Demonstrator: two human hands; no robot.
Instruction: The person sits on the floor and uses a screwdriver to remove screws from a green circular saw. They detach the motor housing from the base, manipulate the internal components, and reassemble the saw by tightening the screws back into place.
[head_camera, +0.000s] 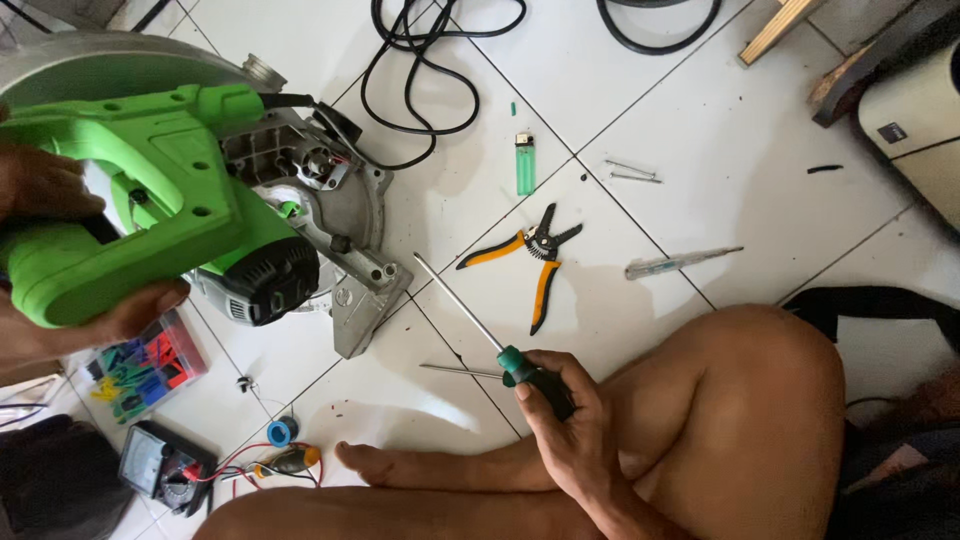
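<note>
The green saw (150, 200) lies at the upper left, tilted, its open motor end facing down-right. The left hand (60, 250) grips its handle. The right hand (565, 420) is closed around a screwdriver (480, 325), whose shaft points up-left toward the motor, with the tip near the grey base (365, 270).

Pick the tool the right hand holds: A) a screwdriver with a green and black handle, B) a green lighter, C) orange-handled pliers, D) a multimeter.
A: the right hand grips the screwdriver by its handle, shaft pointing up-left over the floor; the pliers lie untouched beyond it.
</note>
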